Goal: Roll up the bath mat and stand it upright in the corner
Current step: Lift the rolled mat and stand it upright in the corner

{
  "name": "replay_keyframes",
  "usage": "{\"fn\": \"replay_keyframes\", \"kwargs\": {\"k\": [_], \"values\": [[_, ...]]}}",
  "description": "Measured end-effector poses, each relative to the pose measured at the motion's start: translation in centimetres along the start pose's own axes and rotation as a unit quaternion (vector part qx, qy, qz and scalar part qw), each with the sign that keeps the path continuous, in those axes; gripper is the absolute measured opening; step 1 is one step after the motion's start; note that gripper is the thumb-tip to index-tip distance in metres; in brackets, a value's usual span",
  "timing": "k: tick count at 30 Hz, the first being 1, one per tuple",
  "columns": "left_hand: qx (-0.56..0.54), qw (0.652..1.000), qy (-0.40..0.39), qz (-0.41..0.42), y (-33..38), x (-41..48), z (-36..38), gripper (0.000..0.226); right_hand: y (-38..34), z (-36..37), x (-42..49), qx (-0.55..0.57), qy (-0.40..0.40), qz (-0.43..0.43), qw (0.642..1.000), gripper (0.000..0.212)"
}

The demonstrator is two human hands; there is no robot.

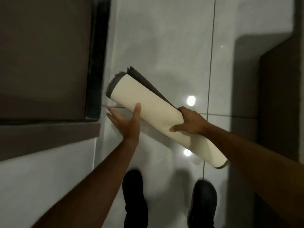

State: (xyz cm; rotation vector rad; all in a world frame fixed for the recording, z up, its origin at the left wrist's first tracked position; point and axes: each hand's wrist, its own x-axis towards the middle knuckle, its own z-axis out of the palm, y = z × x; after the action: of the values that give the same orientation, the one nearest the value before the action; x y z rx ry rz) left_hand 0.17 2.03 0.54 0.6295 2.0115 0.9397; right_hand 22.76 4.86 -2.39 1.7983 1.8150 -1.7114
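The bath mat (158,116) is rolled into a long tube, cream on the outside with dark grey showing at its far end. It is up in the air above the floor (164,38), tilted, with one end pointing toward the dark doorway (49,55) and the other end nearer the person's feet. The right hand (189,122) is wrapped tight around the middle of the roll and holds it up. The left hand (126,122) is open, with only its thumb touching the roll on the side near the doorway; it grips nothing. The floor is made of big, pale, shiny tiles with thin dark lines between them, and two bright lights shine back off it close to the roll. Below the roll stand two black shoes (134,195). A brown wall (279,96) stands on the far side of the roll from the doorway.
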Motion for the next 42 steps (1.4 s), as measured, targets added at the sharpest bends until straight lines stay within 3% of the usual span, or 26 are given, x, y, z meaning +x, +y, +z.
{"fn": "replay_keyframes", "kwargs": {"k": [2, 4, 9, 14, 18, 22, 27, 31, 34, 39, 42], "values": [[-0.194, 0.957, -0.168, -0.138, 5.9, -0.5, 0.7, 0.097, -2.7, -4.6, -1.7, 0.025, -0.002, -0.010, 1.000, 0.090], [-0.221, 0.927, -0.260, -0.155, 11.9, -0.4, 1.9, 0.081, -5.6, -9.3, -3.0, 0.035, -0.008, -0.024, 0.999, 0.092], [-0.170, 0.939, -0.296, -0.049, 28.9, 2.5, 4.2, 0.069, -15.3, -24.2, -4.4, 0.047, -0.003, -0.074, 0.996, 0.111], [-0.095, 0.941, -0.321, 0.054, 41.3, 6.2, 6.7, 0.080, -27.7, -36.1, -1.8, 0.207, 0.118, -0.167, 0.957, 0.104], [-0.072, 0.926, -0.358, 0.098, 50.4, 12.3, 8.8, 0.081, -34.3, -44.1, 2.8, 0.205, 0.178, -0.188, 0.944, 0.100], [-0.043, 0.910, -0.402, 0.097, 58.7, 17.8, 10.2, 0.082, -38.5, -50.8, 8.0, 0.209, 0.186, -0.190, 0.941, 0.090], [-0.079, 0.943, -0.298, 0.124, 66.9, 24.7, 13.8, 0.079, -42.9, -58.4, 15.1, 0.228, 0.180, -0.185, 0.939, 0.088], [-0.088, 0.950, -0.277, 0.117, 71.5, 32.6, 16.6, 0.073, -45.7, -64.7, 22.7, 0.214, 0.162, -0.180, 0.946, 0.095], [-0.095, 0.951, -0.276, 0.105, 73.4, 38.3, 18.7, 0.067, -47.3, -68.4, 28.4, 0.199, 0.142, -0.192, 0.950, 0.085], [-0.115, 0.959, -0.236, 0.104, 75.3, 47.7, 22.2, 0.032, -50.5, -73.3, 39.1, 0.185, 0.059, -0.178, 0.965, 0.071], [-0.117, 0.966, -0.211, 0.092, 76.0, 53.5, 24.7, 0.033, -52.8, -75.3, 45.8, 0.148, 0.026, -0.155, 0.976, 0.051]]}}
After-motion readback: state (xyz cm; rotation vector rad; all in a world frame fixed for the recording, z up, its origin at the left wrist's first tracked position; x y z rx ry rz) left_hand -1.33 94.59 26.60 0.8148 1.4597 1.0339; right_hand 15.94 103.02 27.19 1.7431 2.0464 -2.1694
